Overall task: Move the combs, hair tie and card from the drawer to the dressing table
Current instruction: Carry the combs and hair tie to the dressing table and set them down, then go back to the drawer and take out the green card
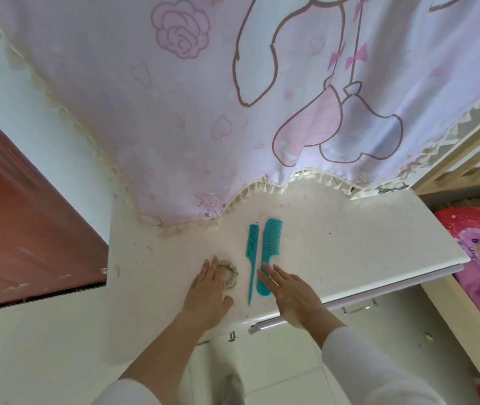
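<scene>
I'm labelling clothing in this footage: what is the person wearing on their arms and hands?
Both arms wear white long sleeves, pushed up short of the wrists: the left sleeve and the right sleeve. The left hand and right hand are bare: no gloves, rings, watch or bracelets visible.

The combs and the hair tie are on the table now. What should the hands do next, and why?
Probably lift both hands away and go back to the drawer for the card. The two teal combs and the hair tie already lie on the dressing table, with the left hand and right hand flat and open beside them. No card shows on the table.
</scene>
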A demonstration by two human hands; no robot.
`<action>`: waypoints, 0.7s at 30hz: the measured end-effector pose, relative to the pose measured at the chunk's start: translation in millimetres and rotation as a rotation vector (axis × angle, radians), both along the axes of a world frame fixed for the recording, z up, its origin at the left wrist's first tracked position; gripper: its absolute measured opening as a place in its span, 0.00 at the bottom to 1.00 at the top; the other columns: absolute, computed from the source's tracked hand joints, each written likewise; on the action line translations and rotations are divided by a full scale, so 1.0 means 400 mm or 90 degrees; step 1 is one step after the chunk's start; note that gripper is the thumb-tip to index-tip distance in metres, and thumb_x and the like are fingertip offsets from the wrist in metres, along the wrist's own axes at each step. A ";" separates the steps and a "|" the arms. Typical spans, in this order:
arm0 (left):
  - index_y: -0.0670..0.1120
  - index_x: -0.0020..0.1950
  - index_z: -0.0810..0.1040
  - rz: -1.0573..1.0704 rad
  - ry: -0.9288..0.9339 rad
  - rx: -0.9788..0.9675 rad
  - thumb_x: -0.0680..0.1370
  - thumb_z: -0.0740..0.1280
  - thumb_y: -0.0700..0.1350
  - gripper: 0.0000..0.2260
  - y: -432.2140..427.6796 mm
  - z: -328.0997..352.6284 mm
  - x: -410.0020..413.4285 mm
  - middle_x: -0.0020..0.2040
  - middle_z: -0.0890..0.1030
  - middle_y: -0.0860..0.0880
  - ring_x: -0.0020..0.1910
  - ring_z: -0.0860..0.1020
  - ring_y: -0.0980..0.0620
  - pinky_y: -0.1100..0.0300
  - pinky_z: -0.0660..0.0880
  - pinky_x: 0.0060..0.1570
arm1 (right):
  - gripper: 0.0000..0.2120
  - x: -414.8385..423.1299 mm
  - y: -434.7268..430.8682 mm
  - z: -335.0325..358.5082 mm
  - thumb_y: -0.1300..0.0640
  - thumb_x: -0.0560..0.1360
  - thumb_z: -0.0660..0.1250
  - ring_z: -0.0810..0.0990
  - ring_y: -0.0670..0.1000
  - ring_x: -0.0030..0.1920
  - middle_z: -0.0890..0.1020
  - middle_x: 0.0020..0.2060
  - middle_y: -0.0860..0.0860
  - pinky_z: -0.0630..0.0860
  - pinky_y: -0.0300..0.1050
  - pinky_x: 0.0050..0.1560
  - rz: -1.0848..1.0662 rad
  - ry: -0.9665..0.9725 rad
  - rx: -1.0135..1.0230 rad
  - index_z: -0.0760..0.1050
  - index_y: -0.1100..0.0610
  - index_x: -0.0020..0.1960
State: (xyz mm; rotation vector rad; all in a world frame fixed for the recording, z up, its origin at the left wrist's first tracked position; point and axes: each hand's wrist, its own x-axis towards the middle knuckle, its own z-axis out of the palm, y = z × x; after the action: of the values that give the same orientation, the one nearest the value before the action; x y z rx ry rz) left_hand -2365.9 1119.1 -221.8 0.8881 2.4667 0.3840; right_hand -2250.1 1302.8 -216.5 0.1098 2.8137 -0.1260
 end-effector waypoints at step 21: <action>0.43 0.65 0.71 -0.580 0.060 0.270 0.78 0.61 0.46 0.17 0.002 0.360 0.762 0.67 0.71 0.46 0.68 0.66 0.47 0.53 0.70 0.61 | 0.25 0.932 -0.486 0.386 0.49 0.77 0.61 0.68 0.55 0.66 0.69 0.69 0.53 0.69 0.51 0.65 -0.854 0.311 -0.028 0.62 0.56 0.71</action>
State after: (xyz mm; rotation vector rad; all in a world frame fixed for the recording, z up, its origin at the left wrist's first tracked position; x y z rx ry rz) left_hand -2061.1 1119.9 -77.8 2.0897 1.7943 0.5286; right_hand -1877.4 1108.2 -62.3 2.1274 2.5852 -0.5496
